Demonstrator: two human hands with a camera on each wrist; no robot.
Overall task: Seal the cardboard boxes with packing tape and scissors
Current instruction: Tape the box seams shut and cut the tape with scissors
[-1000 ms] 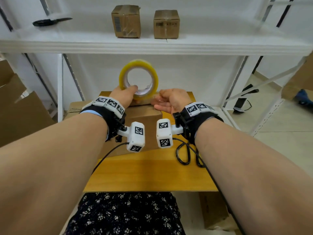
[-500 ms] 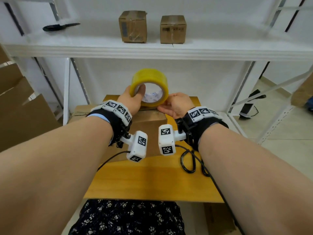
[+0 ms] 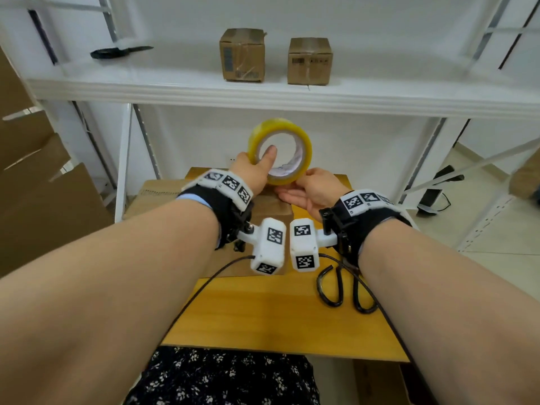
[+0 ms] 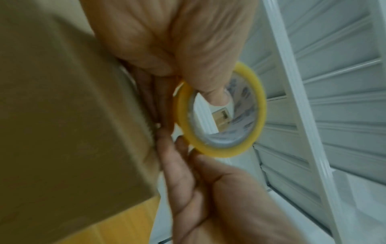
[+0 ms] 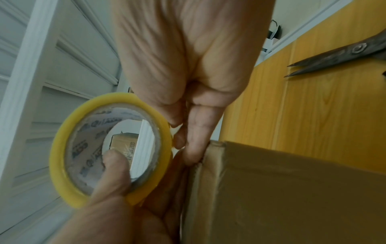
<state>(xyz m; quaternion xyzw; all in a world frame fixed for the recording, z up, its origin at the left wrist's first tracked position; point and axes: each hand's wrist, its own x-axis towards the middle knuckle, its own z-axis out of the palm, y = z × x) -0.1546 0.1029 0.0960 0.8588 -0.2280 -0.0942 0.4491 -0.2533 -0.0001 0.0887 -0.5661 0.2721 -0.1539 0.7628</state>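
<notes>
A yellow packing tape roll [image 3: 293, 133] stands on edge above the far edge of a brown cardboard box [image 3: 271, 209] on the wooden table [image 3: 263, 311]. My left hand [image 3: 254, 173] grips the roll, thumb inside the core [image 5: 112, 165]. My right hand [image 3: 309, 191] reaches under the roll, its fingers [image 4: 167, 148] lying fairly straight against the box's far edge [image 5: 217, 148]. Whether a tape strip lies under them is hidden. Dark scissors [image 3: 340, 287] lie on the table to the right of the box, blades [image 5: 334, 56] pointing away from me.
Two taped cardboard boxes [image 3: 242, 55] [image 3: 309, 61] and a black tool [image 3: 117, 51] sit on the white shelf [image 3: 263, 95] above. Flattened cardboard [image 3: 38, 200] leans at the left. Cables run from my wrist cameras across the table.
The left hand has raised the roll and its thumb has slid into the core. The right hand has uncurled, its fingers now stretched under the roll.
</notes>
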